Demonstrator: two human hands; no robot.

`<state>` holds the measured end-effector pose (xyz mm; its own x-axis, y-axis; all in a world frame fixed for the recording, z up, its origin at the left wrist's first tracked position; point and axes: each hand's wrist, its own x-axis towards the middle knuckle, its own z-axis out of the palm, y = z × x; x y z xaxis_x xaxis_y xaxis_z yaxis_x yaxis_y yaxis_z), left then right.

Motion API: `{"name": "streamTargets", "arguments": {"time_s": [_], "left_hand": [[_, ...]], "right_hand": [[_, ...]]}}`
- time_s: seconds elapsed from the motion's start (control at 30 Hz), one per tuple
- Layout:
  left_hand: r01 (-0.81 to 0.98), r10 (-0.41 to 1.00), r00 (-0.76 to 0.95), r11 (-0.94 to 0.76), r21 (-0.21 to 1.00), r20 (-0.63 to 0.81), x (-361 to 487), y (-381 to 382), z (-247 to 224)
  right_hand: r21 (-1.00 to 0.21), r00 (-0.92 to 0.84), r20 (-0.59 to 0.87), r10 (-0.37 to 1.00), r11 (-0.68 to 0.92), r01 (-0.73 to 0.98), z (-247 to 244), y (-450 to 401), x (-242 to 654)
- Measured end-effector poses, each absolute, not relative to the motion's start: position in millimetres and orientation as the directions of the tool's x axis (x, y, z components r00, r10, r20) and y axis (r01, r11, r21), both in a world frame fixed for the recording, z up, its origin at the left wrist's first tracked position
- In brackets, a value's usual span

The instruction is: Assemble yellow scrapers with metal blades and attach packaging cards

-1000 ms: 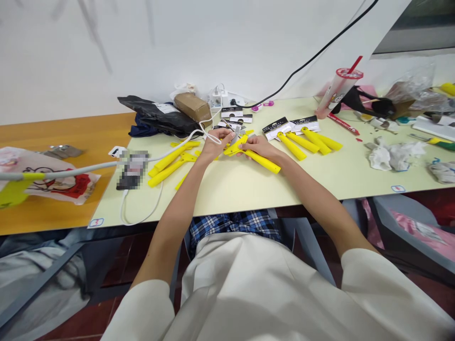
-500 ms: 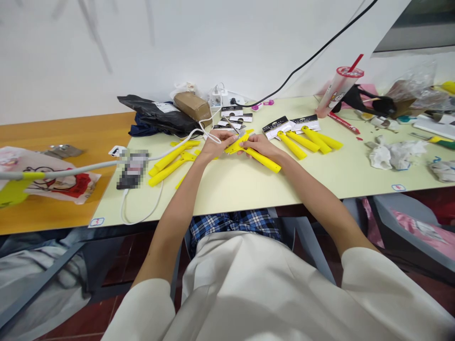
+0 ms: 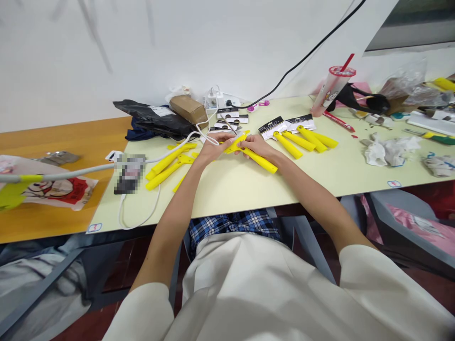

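Both hands are closed on one yellow plastic scraper (image 3: 261,161), its handle slanting down to the right over the table. My left hand (image 3: 214,148) grips its broad head end, while my right hand (image 3: 258,144) pinches it where head and handle meet. A small grey-white piece shows at the head between my fingers, too small to name. Just left of my left forearm lie several more yellow scrapers (image 3: 165,173), partly covered by the arm. Several yellow handles with black-and-white header cards (image 3: 273,127) rest beyond my right wrist. Loose cards (image 3: 232,119) lie behind my hands.
A white cable (image 3: 170,154) passes close to my left hand. Left of it is a phone (image 3: 130,174). A black plastic bag (image 3: 156,118) and a cardboard box (image 3: 188,110) sit by the wall. On the right stand a cup with a straw (image 3: 330,92) and crumpled tissue (image 3: 391,149).
The view has shifted slightly, so things on the table appear a little further left. Both hands keep nearly the same hold on the scraper.
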<state>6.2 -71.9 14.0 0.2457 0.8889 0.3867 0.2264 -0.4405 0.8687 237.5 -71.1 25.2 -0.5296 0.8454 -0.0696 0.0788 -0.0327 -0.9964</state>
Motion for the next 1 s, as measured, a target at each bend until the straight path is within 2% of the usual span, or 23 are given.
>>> {"name": "streamTargets", "arguments": {"time_s": [0.1,0.37,0.67,0.8,1.0], "left_hand": [[0.167,0.902,0.248,-0.398,0.902,0.352,6,-71,11],[0.011,0.951,0.033,-0.307,0.952,0.307,17,-62,-2],[0.013,0.936,0.080,-0.344,0.939,0.342,18,-67,0],[0.011,0.934,0.001,-0.357,0.934,0.357,23,-73,3],[-0.027,0.942,-0.113,-0.321,0.947,0.316,31,-77,3]], "right_hand": [[-0.996,-0.517,-0.070,0.853,-0.035,0.078,27,-72,237],[-0.997,-0.504,-0.035,0.863,0.006,0.079,28,-74,238],[-0.994,-0.522,-0.058,0.851,0.001,0.113,38,-85,233],[-0.997,-0.566,-0.004,0.825,0.037,0.062,39,-89,231],[-1.000,-0.570,-0.023,0.821,-0.012,0.023,35,-89,226]]}}
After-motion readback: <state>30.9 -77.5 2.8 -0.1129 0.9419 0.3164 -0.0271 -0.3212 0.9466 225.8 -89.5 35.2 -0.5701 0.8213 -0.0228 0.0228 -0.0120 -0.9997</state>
